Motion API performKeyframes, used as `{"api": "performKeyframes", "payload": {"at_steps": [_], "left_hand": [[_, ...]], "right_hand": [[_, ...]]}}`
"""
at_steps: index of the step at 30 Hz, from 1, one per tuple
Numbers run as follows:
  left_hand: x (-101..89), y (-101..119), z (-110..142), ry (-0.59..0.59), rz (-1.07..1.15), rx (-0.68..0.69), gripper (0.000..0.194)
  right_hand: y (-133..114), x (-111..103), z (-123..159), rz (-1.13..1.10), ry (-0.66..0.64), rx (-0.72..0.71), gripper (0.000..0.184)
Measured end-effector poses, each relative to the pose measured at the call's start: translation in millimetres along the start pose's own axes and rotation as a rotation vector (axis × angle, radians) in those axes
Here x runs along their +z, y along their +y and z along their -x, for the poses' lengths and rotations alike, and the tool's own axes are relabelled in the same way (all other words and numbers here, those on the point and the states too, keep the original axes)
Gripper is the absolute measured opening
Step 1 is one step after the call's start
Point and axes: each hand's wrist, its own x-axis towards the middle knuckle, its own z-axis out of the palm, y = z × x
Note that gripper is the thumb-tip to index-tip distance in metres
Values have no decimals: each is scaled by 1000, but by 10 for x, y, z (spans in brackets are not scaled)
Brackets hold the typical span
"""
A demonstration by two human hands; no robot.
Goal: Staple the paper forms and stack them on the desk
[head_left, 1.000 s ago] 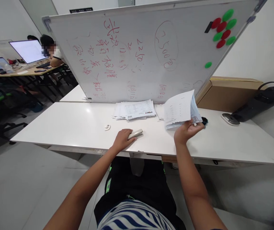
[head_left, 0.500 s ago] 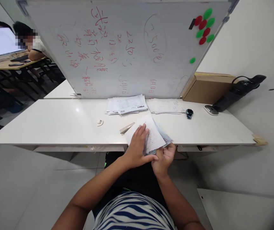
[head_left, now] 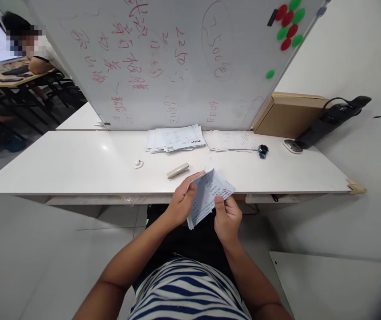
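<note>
A small sheaf of printed paper slips (head_left: 208,195) is held between my two hands at the table's front edge. My left hand (head_left: 181,202) grips its left side, thumb on top of the printed face. On the right lower edge, my right hand (head_left: 228,218) pinches the slips between thumb and fingers. A beige stapler (head_left: 178,171) lies on the table just beyond my left hand. Farther back rest a stack of printed papers (head_left: 177,138) and, to its right, another pile of paper slips (head_left: 232,141).
A whiteboard (head_left: 190,66) with red writing and magnets stands along the table's back. On the white table (head_left: 87,164) lie a white earpiece-like item (head_left: 138,164), a dark watch (head_left: 263,151) and a mouse (head_left: 292,146). A cardboard box (head_left: 287,115) and black bottle (head_left: 333,120) stand right. Another person sits far left.
The slips have been turned from a mostly white face to a bluish printed face. My left hand has moved from lying flat over them to gripping their left side. The view has tilted slightly.
</note>
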Motion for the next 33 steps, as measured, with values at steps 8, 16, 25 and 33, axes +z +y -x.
{"api": "performKeyframes", "payload": {"at_steps": [8,16,25,33], "left_hand": [[-111,12,34,-246,-309,191,65],[-306,-184,-260,139,-23,-44,47],[-349,-100,-266,308,229,-107,32],[-175,-25,-535,234,-4,-115,29]], "right_hand": [[-35,94,-234,-370,138,195,26],[1,1,-260,-380,-2,193,25],[83,-91,-229,-248,-82,156,28],[332,-311,-233,-252,-314,295,63]]}}
